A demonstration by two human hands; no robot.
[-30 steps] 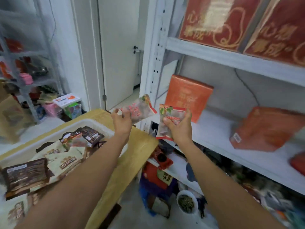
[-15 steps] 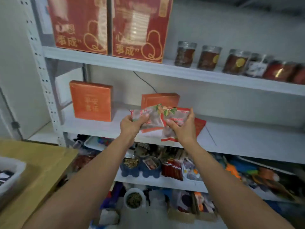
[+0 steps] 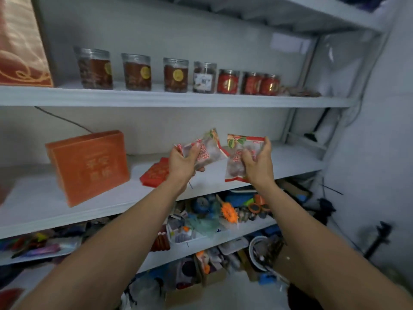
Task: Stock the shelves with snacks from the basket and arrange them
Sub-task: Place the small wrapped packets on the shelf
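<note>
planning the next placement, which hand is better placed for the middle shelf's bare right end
Probably right: the right hand holds its packet nearest that end; the left hand sits by the flat red box.

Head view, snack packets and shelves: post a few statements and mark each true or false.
1. The left hand grips a clear, red-trimmed snack packet. True.
2. The right hand holds nothing. False: it grips a second clear, red-trimmed packet.
3. Both packets lie flat on the white middle shelf. False: both are held up in front of it.
4. Clear plastic jars stand in a row on the white upper shelf. True.
5. The orange square box stands on the middle shelf, left of both hands. True.
</note>
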